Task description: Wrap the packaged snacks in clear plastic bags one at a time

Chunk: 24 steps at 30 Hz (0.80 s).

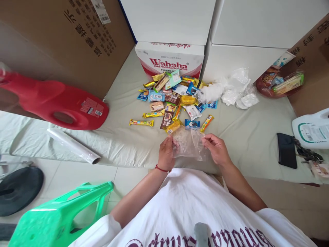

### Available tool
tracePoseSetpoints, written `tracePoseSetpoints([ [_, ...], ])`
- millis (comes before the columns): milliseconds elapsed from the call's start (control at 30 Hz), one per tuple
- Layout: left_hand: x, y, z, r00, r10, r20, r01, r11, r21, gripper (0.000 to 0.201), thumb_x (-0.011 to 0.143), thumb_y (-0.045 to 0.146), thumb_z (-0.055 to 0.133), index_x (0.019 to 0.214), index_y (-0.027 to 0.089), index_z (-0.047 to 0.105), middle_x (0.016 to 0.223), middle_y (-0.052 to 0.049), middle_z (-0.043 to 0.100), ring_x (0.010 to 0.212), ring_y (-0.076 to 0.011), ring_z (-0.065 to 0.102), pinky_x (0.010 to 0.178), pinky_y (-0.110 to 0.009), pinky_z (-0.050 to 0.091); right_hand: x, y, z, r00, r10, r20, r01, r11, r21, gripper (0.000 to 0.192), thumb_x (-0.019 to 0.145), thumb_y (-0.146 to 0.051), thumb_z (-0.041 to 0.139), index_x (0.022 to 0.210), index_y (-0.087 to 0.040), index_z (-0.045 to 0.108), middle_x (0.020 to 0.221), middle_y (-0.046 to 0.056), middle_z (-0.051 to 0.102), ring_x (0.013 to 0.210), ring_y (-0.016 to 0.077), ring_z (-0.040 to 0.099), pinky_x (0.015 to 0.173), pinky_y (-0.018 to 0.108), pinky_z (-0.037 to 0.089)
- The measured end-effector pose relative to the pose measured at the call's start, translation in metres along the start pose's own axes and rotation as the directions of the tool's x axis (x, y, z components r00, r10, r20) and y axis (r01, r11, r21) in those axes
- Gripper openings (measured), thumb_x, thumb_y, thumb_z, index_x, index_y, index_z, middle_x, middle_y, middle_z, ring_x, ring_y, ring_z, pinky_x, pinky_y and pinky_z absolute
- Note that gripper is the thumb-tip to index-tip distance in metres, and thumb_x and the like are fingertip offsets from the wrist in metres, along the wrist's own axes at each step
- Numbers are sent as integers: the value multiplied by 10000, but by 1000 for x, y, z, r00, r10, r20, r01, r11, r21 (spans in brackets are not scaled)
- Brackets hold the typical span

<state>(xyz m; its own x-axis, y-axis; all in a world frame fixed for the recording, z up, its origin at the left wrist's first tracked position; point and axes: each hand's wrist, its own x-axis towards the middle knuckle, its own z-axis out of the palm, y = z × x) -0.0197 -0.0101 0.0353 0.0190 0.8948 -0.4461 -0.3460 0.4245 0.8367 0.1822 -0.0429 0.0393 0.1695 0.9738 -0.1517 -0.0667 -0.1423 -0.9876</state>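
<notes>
Both my hands hold a small clear plastic bag [188,142] over the near edge of a pale sheet. My left hand [166,152] pinches its left edge; a red string circles that wrist. My right hand [217,148] pinches the right edge. Just beyond the bag lies a spread of several wrapped snacks [174,99], among them a brown cocoa bar [167,119], a long yellow bar [141,122] and an orange-yellow bar [207,123]. A heap of empty clear bags [231,91] lies to the right of the snacks.
A Wahaha carton [169,61] and white boxes stand behind the snacks. A red jug [56,101] and a film roll [74,145] lie left, a green stool [59,216] near left. A black phone [286,150], a white jug [312,130] and a snack-filled bag [280,82] are right.
</notes>
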Motion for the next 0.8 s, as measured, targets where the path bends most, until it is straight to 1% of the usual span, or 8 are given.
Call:
tracePoseSetpoints([
  [100, 12, -2, -9, 998, 21, -65, -21, 1000, -4, 499, 909, 674, 550, 679, 252, 415, 566, 49, 351, 473, -118, 325, 479, -283, 297, -3, 0, -20, 994, 78, -83, -61, 980, 189, 304, 764, -478, 836, 873, -228, 702, 759, -15, 611, 616, 104, 468, 567, 242, 416],
  [200, 22, -1, -15, 991, 67, -113, -67, 998, 8, 493, 902, 675, 562, 685, 251, 432, 567, 51, 342, 469, -115, 297, 465, -280, 263, -5, 8, -52, 974, 139, -181, -101, 973, 206, 323, 731, -479, 850, 848, -227, 686, 808, -3, 621, 627, 103, 477, 545, 235, 404],
  [333, 28, 0, -21, 980, 186, -77, -179, 980, 89, 499, 876, 703, 604, 712, 238, 532, 568, 42, 403, 490, -115, 324, 479, -277, 264, -4, 17, -96, 939, 113, -324, -177, 969, -174, 361, 730, -523, 810, 845, -197, 705, 786, 30, 614, 662, 143, 512, 561, 270, 423],
  [433, 24, -2, -23, 970, 243, -18, -237, 956, 172, 500, 872, 726, 601, 793, 232, 635, 562, 42, 433, 503, -118, 363, 504, -269, 303, 0, 1, -98, 877, -223, -426, -61, 827, -559, 320, 810, -492, 741, 939, -199, 743, 885, 58, 640, 719, 168, 537, 664, 324, 484],
  [500, 19, -2, -23, 960, 281, 17, -277, 934, 225, 490, 882, 713, 602, 850, 231, 684, 577, 36, 461, 529, -125, 406, 536, -267, 344, 7, -20, -78, 877, -378, -297, 126, 777, -617, 257, 901, -455, 669, 984, -225, 749, 947, 65, 656, 797, 186, 578, 746, 344, 508],
  [600, 7, 1, -20, 943, 325, 69, -331, 899, 288, 467, 897, 674, 613, 889, 222, 731, 594, 23, 492, 569, -137, 445, 582, -272, 378, 25, -45, -26, 930, -357, 90, 359, 825, -436, 231, 947, -439, 645, 1027, -254, 758, 1024, 70, 670, 849, 192, 612, 756, 333, 519],
  [700, -3, 7, -19, 936, 333, 113, -352, 880, 318, 434, 889, 633, 648, 892, 213, 755, 611, 13, 517, 586, -143, 457, 611, -282, 394, 53, -49, 22, 867, -259, 425, 401, 869, -289, 358, 904, -486, 704, 1194, -279, 732, 1241, 80, 629, 717, 130, 567, 676, 300, 514],
  [800, -8, 10, -23, 908, 385, 166, -419, 844, 334, 367, 888, 568, 674, 867, 213, 764, 699, -10, 583, 650, -153, 510, 682, -289, 431, 76, -38, 49, 783, -169, 599, 368, 902, -227, 430, 857, -572, 736, 1133, -242, 752, 1051, 52, 679, 640, 110, 518, 622, 267, 472],
])
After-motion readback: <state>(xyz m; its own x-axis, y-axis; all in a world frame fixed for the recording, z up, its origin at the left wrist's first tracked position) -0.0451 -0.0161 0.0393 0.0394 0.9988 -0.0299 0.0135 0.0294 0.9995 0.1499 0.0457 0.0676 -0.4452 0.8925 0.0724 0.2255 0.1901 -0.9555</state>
